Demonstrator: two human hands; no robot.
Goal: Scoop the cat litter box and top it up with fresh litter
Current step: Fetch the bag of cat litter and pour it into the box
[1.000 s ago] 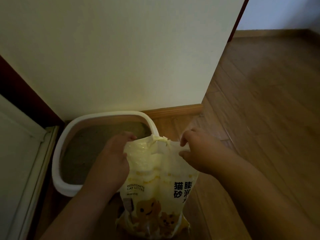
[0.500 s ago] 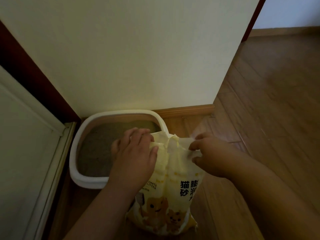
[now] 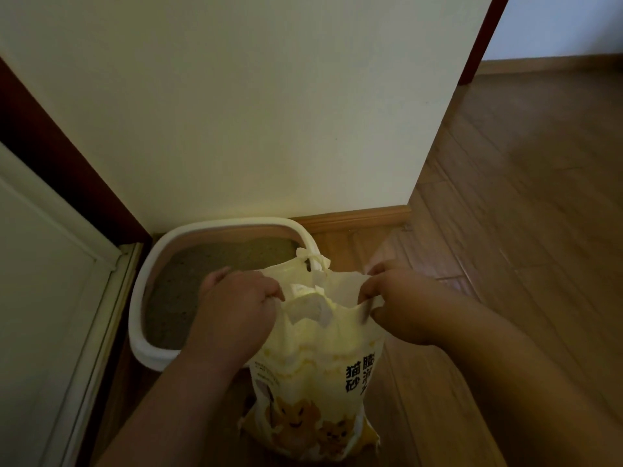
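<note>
Both hands are at the mouth of the litter bag [image 3: 313, 375], which stands on the wooden floor [image 3: 505, 264] just beside the litter box [image 3: 148, 291], its top overlapping the box's right rim. The left hand [image 3: 236, 315] has its fingers curled tight round the left edge of the opening; the right hand [image 3: 401, 305] pinches the right edge between thumb and fingers. The step in hand looks like spreading the top open ahead of pouring.

To do it well, the pull should go evenly outward from both sides, so that the mouth widens rather than tearing down the seam, and the bag's weight should stay on the floor until the opening is clear. A wide, taut mouth would pour a steadier stream. When the bag is tipped, its lip should lie over the rim, so that no grains scatter on the boards.

The bag is thin, glossy, pale yellow plastic, crumpled and soft at the top and bulging lower down, printed with cartoon animals and dark lettering. The box is a smooth white plastic tub with rounded corners and a thick rolled rim. The litter [image 3: 202, 264] inside is grey, fine-grained and fairly level.
</note>
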